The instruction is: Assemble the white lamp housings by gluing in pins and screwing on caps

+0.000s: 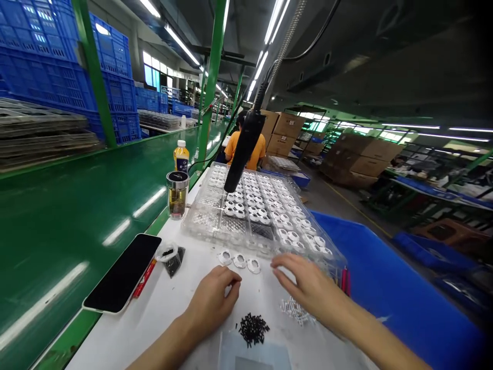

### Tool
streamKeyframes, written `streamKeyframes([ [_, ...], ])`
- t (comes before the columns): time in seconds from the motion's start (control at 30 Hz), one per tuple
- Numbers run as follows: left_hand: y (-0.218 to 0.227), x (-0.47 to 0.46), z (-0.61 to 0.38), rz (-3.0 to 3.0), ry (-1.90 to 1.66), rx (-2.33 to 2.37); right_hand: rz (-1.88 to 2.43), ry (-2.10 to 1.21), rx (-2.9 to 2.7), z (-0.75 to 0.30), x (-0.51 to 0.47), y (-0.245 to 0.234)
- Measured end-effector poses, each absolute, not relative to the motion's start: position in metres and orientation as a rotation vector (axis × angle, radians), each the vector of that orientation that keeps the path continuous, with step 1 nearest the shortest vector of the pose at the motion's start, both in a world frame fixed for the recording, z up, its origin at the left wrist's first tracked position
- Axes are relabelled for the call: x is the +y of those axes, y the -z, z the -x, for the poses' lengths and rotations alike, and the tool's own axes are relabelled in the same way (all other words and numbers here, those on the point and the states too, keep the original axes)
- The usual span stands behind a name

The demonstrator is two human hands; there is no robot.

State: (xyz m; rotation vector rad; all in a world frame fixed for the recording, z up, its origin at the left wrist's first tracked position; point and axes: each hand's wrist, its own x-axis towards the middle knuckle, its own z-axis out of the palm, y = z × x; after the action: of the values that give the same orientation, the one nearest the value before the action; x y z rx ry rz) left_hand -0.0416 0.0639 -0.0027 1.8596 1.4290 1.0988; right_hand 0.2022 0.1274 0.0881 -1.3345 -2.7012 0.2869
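My left hand (213,300) rests on the white tabletop (162,313) with its fingers curled in a pinch; what it holds, if anything, is too small to name. My right hand (306,285) lies flat with fingers stretched toward three white ring parts (239,260) lined up on the table. A pile of small black screws (253,327) sits between my wrists. A heap of small white pins (295,310) lies under my right hand. Behind the rings stands a clear plastic tray (215,221) filled with several white ring parts.
A black electric screwdriver (243,149) hangs on a cable over the tray. A phone (123,272), a red pen (144,277), a small bag (171,257), a glass jar (177,194) and a bottle (181,155) stand left. Green conveyor (69,205) left, blue bin (389,288) right. A person in orange (259,149) works farther along.
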Motion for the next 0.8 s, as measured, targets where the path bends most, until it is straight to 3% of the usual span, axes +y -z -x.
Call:
streamKeyframes([
  [0.37,0.010,0.073,0.048,-1.832,-1.164,1.450,1.438,-0.288,-2.729,-0.072,0.300,-0.107],
  [0.8,0.026,0.093,0.047,-1.871,-1.226,1.473,1.869,-0.276,-2.865,-0.016,0.344,-0.093],
])
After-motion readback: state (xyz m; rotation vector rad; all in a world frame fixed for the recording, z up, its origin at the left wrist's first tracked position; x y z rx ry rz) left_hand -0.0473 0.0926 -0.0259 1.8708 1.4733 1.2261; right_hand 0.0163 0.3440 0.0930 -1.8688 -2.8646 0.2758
